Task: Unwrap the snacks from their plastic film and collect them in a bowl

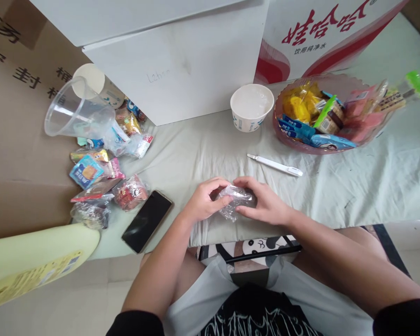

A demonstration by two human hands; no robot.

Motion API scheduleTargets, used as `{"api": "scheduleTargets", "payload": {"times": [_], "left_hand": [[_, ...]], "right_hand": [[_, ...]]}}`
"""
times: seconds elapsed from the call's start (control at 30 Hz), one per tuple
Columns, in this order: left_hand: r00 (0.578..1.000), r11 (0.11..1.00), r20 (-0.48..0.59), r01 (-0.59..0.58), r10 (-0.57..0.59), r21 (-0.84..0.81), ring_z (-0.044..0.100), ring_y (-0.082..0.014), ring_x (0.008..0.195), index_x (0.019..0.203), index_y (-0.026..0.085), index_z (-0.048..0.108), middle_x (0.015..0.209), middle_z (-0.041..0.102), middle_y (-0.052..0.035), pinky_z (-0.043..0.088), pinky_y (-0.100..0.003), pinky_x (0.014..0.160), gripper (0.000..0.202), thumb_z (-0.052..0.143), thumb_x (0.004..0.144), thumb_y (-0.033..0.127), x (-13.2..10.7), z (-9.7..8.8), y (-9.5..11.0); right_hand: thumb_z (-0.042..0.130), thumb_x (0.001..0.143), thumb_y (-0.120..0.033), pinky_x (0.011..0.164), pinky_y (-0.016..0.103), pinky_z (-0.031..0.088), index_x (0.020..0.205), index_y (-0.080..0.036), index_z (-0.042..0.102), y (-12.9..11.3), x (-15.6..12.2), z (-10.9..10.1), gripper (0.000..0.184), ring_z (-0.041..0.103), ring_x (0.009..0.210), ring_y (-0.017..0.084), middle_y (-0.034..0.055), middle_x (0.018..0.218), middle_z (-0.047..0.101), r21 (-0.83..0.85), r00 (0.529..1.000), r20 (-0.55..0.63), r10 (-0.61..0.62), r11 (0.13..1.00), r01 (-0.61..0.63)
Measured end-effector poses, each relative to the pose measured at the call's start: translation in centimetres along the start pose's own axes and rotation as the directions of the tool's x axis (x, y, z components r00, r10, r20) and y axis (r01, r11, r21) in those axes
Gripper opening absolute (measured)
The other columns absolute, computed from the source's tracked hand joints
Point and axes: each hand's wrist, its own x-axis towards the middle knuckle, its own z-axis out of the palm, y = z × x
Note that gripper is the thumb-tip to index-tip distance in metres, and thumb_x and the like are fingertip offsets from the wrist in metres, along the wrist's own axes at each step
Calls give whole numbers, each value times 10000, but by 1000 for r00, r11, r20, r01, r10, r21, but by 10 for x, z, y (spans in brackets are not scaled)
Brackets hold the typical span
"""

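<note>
Near the front edge of the cloth-covered table, both hands hold a crumpled clear plastic wrapper (235,199) between them. My left hand (207,199) curls around its left side, thumb pressed on top. My right hand (266,203) grips the other side, fingers bent and thumb in front. Something darker shows through the plastic by the right palm; its kind cannot be made out. Beyond the right hand lies a white utility knife (275,165), its slim tip pointing left. A black phone (147,221) rests to the left of the left forearm.
A pink glass bowl (279,133) of packaged snacks stands at the back right, beside a white paper bowl (251,109). Left are several snack packets (87,171), a tilted clear plastic cup (63,112) and a yellow-green container (42,252). White boxes (196,60) line the back.
</note>
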Motion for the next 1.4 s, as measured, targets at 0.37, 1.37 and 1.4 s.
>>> {"api": "scheduleTargets", "payload": {"times": [0.37,1.37,1.4], "left_hand": [[997,997,34,71,-72,14,614,-144,729,912,193,688,826,692,-20,505,-272,707,144,683,837,315,1,3,-3],[925,911,-303,93,-228,-402,690,-151,629,790,183,685,691,707,-15,571,-248,585,513,852,622,638,25,19,11],[940,885,-264,75,-216,-459,721,-172,717,850,193,706,783,742,-33,602,-269,641,549,855,607,662,31,26,20]], "right_hand": [[637,872,-307,662,299,458,898,-232,643,-7,3,-1,80,603,698,169,39,828,695,-38,999,-29,-41,998,40],[554,910,-113,699,306,472,986,-258,568,-1,2,-73,164,589,795,165,28,904,636,-704,422,-524,-739,655,273],[543,922,-105,690,302,459,974,-255,576,-3,3,-68,163,584,776,159,23,889,649,-710,450,-494,-744,644,286]]}}
